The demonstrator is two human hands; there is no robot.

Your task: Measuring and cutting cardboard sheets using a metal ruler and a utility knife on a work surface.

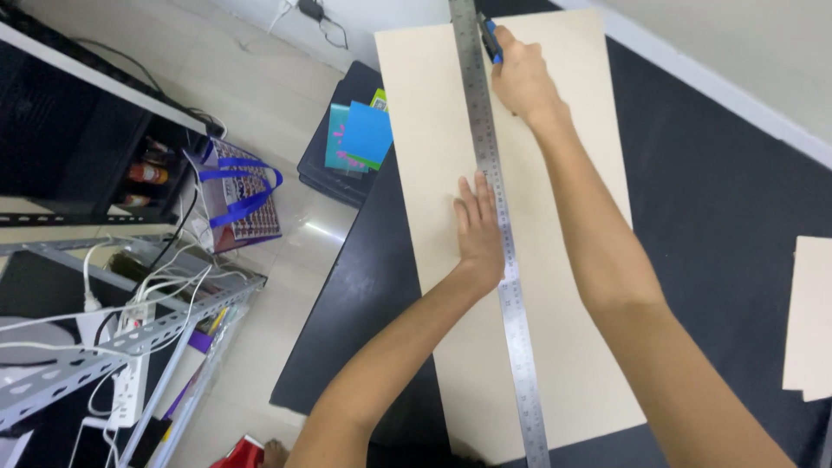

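Black table (728,199) carries 1 long beige board (433,130) with a steel ruler (503,251) along it. Left hand (479,227) lies flat, fingers spread, pinning the ruler mid-board. Right hand (520,78) grips a blue cutter (491,41) at the far end. Left on the floor stands a blue-handled patterned bag (238,195), with teal and blue cards (357,137) nearer the table.

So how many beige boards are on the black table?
2. A big beige board lies under the steel ruler and both hands; a smaller beige board sits at the right edge, partly out of view.

Glossy tiled floor (260,95) (metal shelving (130,338) left)
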